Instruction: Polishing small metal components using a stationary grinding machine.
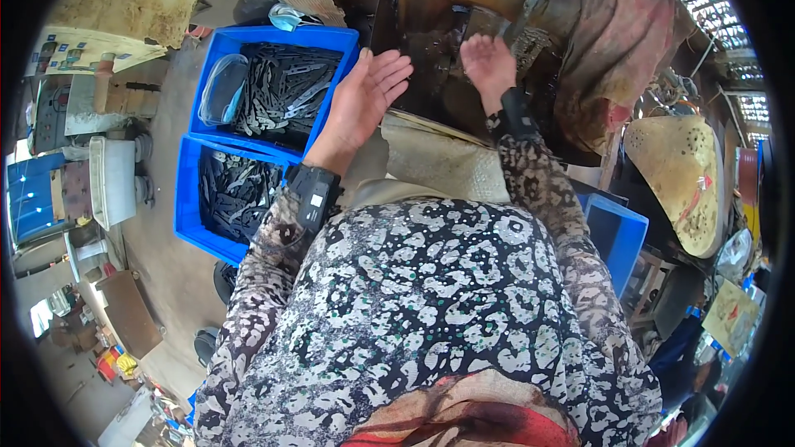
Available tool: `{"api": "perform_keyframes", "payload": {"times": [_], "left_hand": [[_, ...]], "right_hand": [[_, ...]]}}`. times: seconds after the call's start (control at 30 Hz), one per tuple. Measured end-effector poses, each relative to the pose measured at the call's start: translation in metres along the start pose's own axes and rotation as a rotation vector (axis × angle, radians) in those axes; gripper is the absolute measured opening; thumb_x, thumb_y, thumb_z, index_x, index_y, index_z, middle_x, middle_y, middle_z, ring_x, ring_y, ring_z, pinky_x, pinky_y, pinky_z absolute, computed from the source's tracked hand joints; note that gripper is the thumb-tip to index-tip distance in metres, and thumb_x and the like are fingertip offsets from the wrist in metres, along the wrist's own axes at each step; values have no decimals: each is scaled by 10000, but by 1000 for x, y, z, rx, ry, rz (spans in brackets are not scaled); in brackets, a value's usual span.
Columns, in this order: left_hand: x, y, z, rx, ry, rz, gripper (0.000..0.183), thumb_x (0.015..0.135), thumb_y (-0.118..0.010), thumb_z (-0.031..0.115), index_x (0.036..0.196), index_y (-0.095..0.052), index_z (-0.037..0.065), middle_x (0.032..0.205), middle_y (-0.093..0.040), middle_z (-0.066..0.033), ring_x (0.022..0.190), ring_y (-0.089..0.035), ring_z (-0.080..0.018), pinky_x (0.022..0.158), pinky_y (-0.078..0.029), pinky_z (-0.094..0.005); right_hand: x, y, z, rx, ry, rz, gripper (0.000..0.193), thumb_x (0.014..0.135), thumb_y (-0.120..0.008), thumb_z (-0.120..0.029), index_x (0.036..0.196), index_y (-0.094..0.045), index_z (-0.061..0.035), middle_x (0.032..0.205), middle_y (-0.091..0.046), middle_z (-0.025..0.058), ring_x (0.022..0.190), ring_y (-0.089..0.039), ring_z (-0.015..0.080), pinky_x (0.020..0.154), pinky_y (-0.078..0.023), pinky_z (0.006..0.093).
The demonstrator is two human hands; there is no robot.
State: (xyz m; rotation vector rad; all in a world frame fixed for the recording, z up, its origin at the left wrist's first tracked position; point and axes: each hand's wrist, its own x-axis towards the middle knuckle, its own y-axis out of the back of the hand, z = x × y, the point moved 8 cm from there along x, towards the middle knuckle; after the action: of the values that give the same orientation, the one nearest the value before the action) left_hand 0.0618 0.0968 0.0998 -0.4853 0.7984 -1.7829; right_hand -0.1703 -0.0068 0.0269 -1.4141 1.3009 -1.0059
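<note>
My left hand [368,91] is held palm up, its fingers stretched out with nothing in them. It is beside the right rim of the upper blue bin [348,70], which holds a heap of dark, flat metal strips [277,91]. My right hand [487,62] hovers over a dark, wet, brown-stained work area [439,83], fingers apart and empty as far as I can see. Close to its fingertips stand a small metal fixture [484,23] and a slanting metal tube [530,2]. Whether this hand touches the fixture I cannot tell.
A lower blue bin [187,190] holds more dark strips [236,194]. A clear plastic container [222,91] lies in the upper bin. Stained reddish cloth [609,41] drapes the work area's right side. Another blue bin [621,232] and a yellowish triangular panel [679,182] stand at the right.
</note>
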Motion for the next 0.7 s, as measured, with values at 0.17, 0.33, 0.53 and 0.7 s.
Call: {"api": "perform_keyframes", "payload": {"times": [0.17,0.33,0.53,0.7], "left_hand": [[46,-7,-33,-168,161,57,616,996,-408,454,1309,-419,-76,1295,-523,-215,1206,-506,-327,1033,-394,-462],[92,-43,-86,-259,306,-91,543,1017,-302,440,1192,-512,-29,1193,-584,-183,1130,-543,-316,999,-406,-457],[87,-64,-103,-428,387,-106,485,1009,-371,387,1106,-558,-50,1104,-608,-200,1119,-549,-360,967,-428,-523],[89,-57,-78,1399,55,-271,574,851,-561,249,1349,-430,-5,1309,-503,-195,1275,-420,-395,1063,-295,-566]], "right_hand": [[-55,-119,21,-754,-145,43,255,950,-546,-219,962,-642,17,927,-684,110,901,-657,219,842,-540,364],[-77,-132,42,-1454,-139,-91,241,882,-603,-192,958,-664,29,913,-687,93,791,-658,158,724,-519,273],[-98,-111,-30,-1654,302,292,258,890,-586,-206,1001,-664,13,878,-689,114,849,-639,178,758,-486,297],[-95,-107,-47,-1845,351,306,302,919,-599,-243,1139,-633,-38,924,-635,22,823,-581,87,647,-432,205]]}}
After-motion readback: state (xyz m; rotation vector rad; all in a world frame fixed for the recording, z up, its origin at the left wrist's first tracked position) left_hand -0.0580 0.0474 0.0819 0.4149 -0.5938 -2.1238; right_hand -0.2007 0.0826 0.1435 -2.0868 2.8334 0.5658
